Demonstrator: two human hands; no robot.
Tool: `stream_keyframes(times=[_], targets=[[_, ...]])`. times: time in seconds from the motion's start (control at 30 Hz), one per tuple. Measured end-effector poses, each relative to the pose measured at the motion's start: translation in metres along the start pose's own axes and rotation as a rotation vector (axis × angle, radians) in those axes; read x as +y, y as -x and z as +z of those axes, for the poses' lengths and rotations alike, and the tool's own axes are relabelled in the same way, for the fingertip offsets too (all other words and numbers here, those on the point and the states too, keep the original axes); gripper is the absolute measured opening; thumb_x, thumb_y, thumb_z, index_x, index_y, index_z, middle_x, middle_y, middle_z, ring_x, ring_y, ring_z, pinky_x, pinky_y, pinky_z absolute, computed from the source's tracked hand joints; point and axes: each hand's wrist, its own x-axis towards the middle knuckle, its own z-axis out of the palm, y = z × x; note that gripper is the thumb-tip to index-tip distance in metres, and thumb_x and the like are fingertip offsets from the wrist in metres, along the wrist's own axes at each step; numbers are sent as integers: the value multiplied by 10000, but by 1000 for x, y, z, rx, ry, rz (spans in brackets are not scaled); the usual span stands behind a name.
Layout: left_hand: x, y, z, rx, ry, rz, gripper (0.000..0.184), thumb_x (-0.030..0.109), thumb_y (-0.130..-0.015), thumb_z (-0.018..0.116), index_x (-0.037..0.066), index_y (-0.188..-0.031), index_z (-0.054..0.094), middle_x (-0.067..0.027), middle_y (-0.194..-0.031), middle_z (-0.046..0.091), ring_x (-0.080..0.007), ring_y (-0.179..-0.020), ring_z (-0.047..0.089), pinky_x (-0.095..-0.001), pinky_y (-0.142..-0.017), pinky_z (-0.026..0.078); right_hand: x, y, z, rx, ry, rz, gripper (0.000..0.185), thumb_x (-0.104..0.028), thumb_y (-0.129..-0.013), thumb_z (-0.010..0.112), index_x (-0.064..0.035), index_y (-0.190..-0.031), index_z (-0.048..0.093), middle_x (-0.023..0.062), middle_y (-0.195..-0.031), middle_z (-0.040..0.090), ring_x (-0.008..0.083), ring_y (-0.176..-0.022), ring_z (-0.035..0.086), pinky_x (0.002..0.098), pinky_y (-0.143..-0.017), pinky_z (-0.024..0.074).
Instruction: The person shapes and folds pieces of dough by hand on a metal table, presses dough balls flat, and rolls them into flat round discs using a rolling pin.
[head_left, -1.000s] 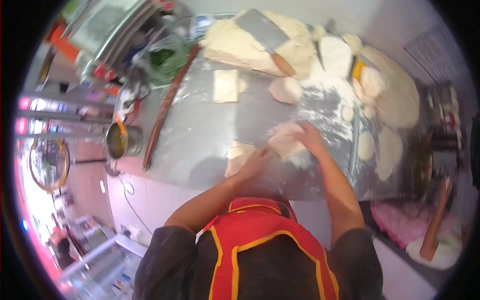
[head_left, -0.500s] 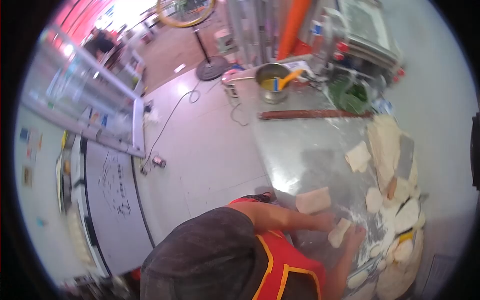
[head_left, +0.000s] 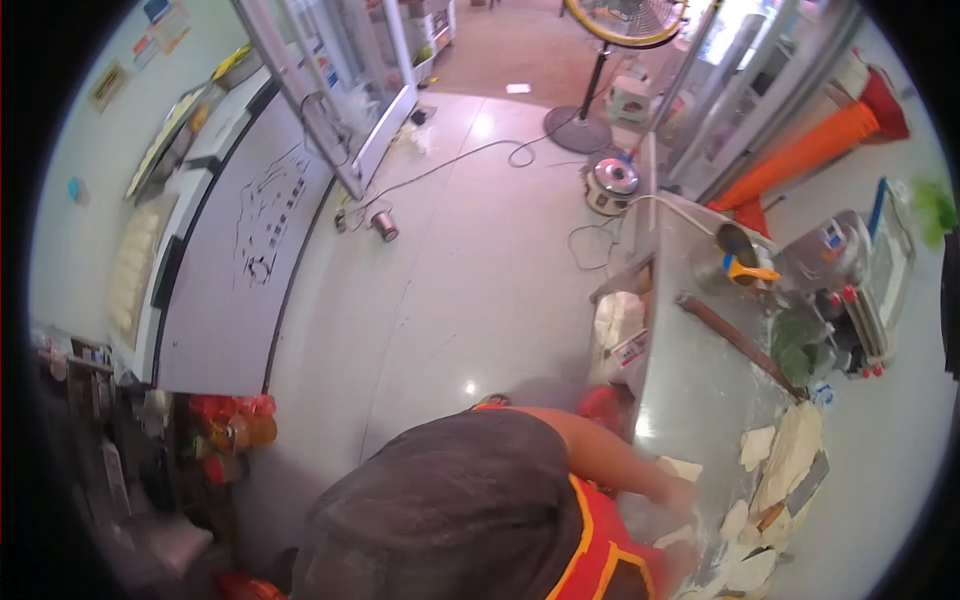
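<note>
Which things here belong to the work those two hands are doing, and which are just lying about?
Likely part of the work:
- flat pale dough piece between the blurred left hand and right hand
- large cream dough slab
- grey flat-bladed scraper
- long brown rod, perhaps

Seemingly just about:
- yellow-rimmed standing fan
- small metallic cup on the floor

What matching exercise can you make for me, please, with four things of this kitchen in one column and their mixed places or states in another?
1. Round fan with yellow rim
2. Long red-brown rod
3. Small shiny metal cup
4. Flat grey scraper with wooden handle

A. Tipped on its side on the pale floor
B. Lying on the big pale dough
C. Upright above a dark round base
D. Slanting across the metal table

Right pairs: 1-C, 2-D, 3-A, 4-B
</note>
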Motion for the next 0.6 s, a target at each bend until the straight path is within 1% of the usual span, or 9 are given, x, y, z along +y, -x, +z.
stream_keyframes(times=[0.1, 0.2, 0.27, 0.3, 0.37, 0.43, 0.5, 0.57, 0.6], targets=[[-17, -10, -1, 170, -192, 103, 237, 200, -784, 597, 4, -866, 704, -203, -895, 682, -332, -811, 669, -462, -705, 527, -15, 14, -6, -11, 47, -5, 414, -290, -834, 648, 49, -1054, 557, 173, -997, 619, 310, -928, 599, 406, -857, 471], [-34, -96, 30, 239, -727, 236, 150, 191, -759, 643, 75, -769, 737, -137, -765, 689, -283, -682, 663, -444, -633, 528, -31, 18, -13, -12, 100, -36, 405, -286, -839, 644, 45, -1056, 562, 170, -998, 622, 304, -936, 601, 403, -862, 472], [-22, -80, 10, 177, -624, 203, 156, 155, -755, 622, 48, -822, 712, -166, -825, 680, -310, -753, 663, -450, -663, 530, -44, 18, -13, -17, 127, -55, 399, -284, -842, 642, 43, -1058, 566, 167, -999, 623, 301, -942, 602, 401, -866, 472], [0, -27, -19, 157, -357, 149, 200, 119, -764, 589, 9, -900, 686, -204, -913, 673, -343, -847, 666, -460, -716, 533, -50, 18, -11, -16, 126, -64, 396, -283, -844, 641, 42, -1058, 568, 166, -1000, 624, 299, -945, 603, 400, -868, 472], [-6, -16, -33, 213, -107, 125, 287, 100, -786, 562, -32, -1030, 637, -247, -1028, 659, -382, -973, 658, -476, -798, 526, -62, 17, 1, -7, 100, -63, 390, -280, -847, 638, 39, -1060, 572, 163, -1000, 626, 295, -951, 604, 397, -871, 473], [-4, -5, -38, 244, -34, 76, 330, 133, -803, 576, -39, -1083, 611, -257, -1057, 649, -391, -1016, 642, -484, -835, 509, -73, 19, 3, -3, 81, -45, 384, -278, -850, 636, 37, -1062, 576, 161, -1001, 628, 292, -957, 605, 395, -875, 473], [7, 40, -50, 130, 83, -112, 345, 166, -813, 590, -46, -1084, 606, -264, -1059, 647, -394, -1039, 631, -487, -853, 496, -80, 21, 8, -19, 64, -13, 378, -275, -854, 633, 34, -1063, 579, 158, -1002, 630, 288, -963, 606, 393, -879, 474], [-24, 30, -38, 319, -9, 36, 243, 144, -775, 584, -63, -882, 653, -246, -876, 670, -386, -823, 654, -495, -708, 504, -80, 23, 12, -31, 30, 21, 372, -273, -857, 631, 32, -1065, 583, 156, -1003, 632, 285, -969, 607, 391, -883, 474], [-23, 36, -35, 325, 21, 49, 251, 158, -778, 585, -63, -875, 654, -245, -872, 670, -388, -815, 654, -493, -704, 504, -77, 25, 10, -33, 17, 35, 369, -271, -859, 630, 31, -1066, 585, 155, -1004, 632, 283, -972, 608, 390, -884, 474]])
